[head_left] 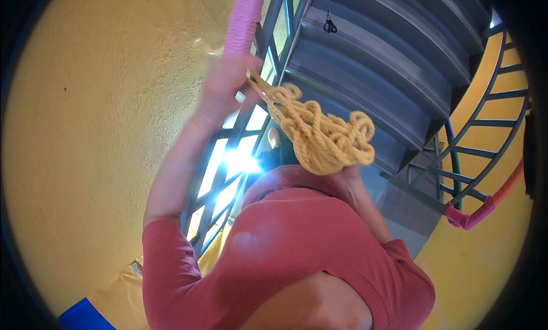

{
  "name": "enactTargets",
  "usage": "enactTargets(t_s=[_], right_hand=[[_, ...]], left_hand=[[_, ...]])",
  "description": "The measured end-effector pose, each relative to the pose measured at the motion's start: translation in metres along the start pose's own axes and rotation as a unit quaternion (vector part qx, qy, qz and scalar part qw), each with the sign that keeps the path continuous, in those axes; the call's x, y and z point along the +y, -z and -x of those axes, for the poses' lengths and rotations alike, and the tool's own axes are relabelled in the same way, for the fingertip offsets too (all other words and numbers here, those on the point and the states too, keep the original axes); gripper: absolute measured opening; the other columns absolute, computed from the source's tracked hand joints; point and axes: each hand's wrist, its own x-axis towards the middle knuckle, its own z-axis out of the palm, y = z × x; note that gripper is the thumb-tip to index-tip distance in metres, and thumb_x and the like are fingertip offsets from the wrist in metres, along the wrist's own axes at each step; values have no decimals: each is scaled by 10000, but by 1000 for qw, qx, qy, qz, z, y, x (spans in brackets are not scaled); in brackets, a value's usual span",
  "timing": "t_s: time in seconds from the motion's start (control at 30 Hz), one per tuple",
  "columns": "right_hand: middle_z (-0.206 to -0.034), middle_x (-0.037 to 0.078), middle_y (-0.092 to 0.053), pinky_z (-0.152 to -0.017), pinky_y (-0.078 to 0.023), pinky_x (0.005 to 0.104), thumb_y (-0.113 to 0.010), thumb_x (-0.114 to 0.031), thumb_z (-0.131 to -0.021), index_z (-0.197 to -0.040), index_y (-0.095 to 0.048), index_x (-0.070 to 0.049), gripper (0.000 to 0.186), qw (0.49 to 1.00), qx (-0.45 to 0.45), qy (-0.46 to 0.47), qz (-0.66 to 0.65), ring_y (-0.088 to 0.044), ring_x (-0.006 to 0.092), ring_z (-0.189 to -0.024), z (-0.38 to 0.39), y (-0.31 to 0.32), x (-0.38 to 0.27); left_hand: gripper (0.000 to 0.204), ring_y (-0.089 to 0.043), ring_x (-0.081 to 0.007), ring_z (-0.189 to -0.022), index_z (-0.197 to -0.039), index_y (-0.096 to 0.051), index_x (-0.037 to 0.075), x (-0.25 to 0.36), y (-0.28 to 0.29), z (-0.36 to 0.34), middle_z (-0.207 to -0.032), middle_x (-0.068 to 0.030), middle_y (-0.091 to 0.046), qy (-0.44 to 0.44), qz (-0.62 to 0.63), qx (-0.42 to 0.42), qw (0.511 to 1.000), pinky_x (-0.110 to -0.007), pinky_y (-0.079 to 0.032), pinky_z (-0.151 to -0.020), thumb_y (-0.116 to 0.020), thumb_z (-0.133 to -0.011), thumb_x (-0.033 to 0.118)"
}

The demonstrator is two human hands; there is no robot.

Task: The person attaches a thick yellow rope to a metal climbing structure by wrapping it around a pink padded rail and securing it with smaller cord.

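Note:
A pink cord-wrapped handrail [245, 22] comes down from the top of the view. At its lower end is my left hand [225, 87], blurred by motion, so its exact finger hold is unclear. Strands of yellow rope run from beside that hand to a thick, looped bundle of yellow rope [322, 136] at the centre right. My right hand [352, 171] holds this bundle from below, with most of its fingers hidden behind the coils.
Grey stairs [365, 62] curve up ahead, with black-handled scissors [330, 25] lying on one step. A rough yellow wall [85, 113] stands close at left. At right, a metal railing [485, 123] carries a pink and red wrapped handrail [485, 207]. Bright light shines through the left railing.

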Motion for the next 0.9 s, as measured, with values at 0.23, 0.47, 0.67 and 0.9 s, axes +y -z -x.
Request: enactTargets(t_s=[0.23, 0.47, 0.67, 0.9], right_hand=[[-1283, 127, -475, -1009, -409, 426, -453, -443, -932, -1323, -378, -68, 548, 999, -18, 1, 34, -488, 269, -1171, 49, 22, -20], [-1268, 98, -481, -987, -423, 423, -413, -459, -943, -1300, -397, -84, 518, 998, 0, 9, -69, -488, 250, -1155, 48, -2, 5], [-1250, 111, -506, -1001, -399, 434, -464, -352, -947, -1267, -441, -84, 418, 995, -5, 19, -96, -492, 261, -1152, 70, -16, 7], [-1201, 86, -539, -937, -460, 381, -565, -269, -909, -1261, -445, -68, 423, 875, -55, 100, 471, -534, 222, -1107, 105, 9, 13]], left_hand=[[288, -483, -269, -982, -1003, -547, 75, 37, -64, 44, -953, -84, -540, -54, 49, -244, 967, -421, -353, -940, -636, -792, 249], [230, -501, -306, -766, -703, -523, 59, 49, -37, 58, -710, -101, -509, -20, 121, -265, 956, -409, -388, -750, -584, -821, 247], [271, -491, -244, -636, -648, -542, 55, 50, -45, 59, -615, -60, -514, 24, 187, -175, 966, -370, -369, -694, -580, -841, 242], [338, -449, -246, -623, -618, -530, 57, 56, -27, 54, -576, -69, -469, 29, 156, -244, 957, -369, -358, -686, -595, -862, 281]])
